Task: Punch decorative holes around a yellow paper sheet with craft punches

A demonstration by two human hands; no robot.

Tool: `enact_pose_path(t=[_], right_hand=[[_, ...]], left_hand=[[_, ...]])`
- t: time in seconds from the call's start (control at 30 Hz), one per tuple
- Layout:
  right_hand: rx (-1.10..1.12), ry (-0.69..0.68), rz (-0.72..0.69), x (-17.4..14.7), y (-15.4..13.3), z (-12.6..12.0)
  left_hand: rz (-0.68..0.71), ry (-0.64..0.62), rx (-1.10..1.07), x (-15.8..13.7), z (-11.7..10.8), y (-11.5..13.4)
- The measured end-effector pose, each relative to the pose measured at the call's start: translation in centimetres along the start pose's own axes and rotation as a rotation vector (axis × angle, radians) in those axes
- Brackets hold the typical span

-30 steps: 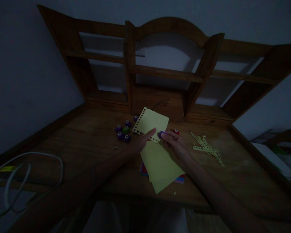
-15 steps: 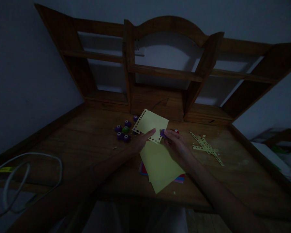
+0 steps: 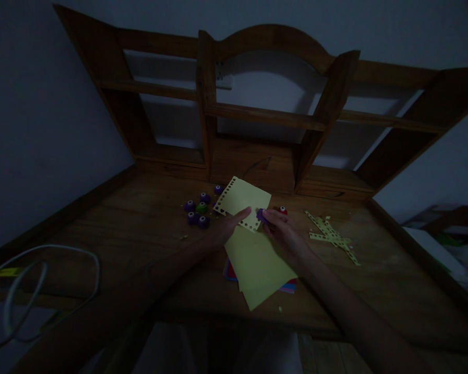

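A brown wooden desk [image 3: 386, 285] fills most of the view in dim light, its grain visible and small pale scraps dotted over it. Taking the yellow punched sheet [image 3: 249, 192] as the clock's centre, a wooden hutch [image 3: 265, 115] with open shelves and an arched top rail stands at twelve against a bluish-grey wall [image 3: 39, 130]; a white power socket [image 3: 223, 81] shows through it just before twelve. A small drawer [image 3: 335, 194] sits at the hutch's foot, towards three. The sheet has cut-out shapes along two edges. At its three o'clock edge, the right hand [image 3: 284, 228] pinches a purple craft punch [image 3: 261, 214] between thumb and fingers. The left hand [image 3: 226, 229] lies at seven, thumb stretched over the sheet; its other fingers are hidden, so how they close I cannot tell. At nine, purple punches [image 3: 190, 206] surround a green punch [image 3: 202, 208]; a red punch [image 3: 282, 210] stands at three, just beyond the right hand. Perforated yellow strips [image 3: 333, 239] lie crossed between three and four. Towards six, plain yellow sheets [image 3: 259, 272] cover coloured paper [image 3: 230, 273]. A white cable [image 3: 98, 270] loops at eight, and floor [image 3: 327, 356] shows at five
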State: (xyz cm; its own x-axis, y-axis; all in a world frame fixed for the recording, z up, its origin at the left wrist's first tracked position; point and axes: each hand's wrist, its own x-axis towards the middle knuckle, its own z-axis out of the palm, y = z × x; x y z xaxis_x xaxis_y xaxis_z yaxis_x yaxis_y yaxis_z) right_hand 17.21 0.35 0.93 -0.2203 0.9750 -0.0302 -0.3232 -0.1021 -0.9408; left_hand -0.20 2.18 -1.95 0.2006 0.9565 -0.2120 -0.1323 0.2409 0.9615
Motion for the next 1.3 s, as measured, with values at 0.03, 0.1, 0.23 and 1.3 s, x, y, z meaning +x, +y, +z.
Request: enact_pose_path(t=[0.03, 0.1, 0.23, 1.3], right_hand=[[0.002, -0.002, 0.003, 0.0, 0.0, 0.0], [0.005, 0.0, 0.01, 0.0, -0.1, 0.1], [0.007, 0.002, 0.018, -0.1, -0.1, 0.2], [-0.079, 0.138, -0.008, -0.6, -0.2, 0.2]], left_hand=[[0.004, 0.016, 0.01, 0.0, 0.0, 0.1], [-0.001, 0.046, 0.026, -0.1, 0.0, 0.3], [0.015, 0.04, -0.024, 0.0, 0.1, 0.3], [-0.038, -0.09, 0.0, -1.3, 0.6, 1.0]])
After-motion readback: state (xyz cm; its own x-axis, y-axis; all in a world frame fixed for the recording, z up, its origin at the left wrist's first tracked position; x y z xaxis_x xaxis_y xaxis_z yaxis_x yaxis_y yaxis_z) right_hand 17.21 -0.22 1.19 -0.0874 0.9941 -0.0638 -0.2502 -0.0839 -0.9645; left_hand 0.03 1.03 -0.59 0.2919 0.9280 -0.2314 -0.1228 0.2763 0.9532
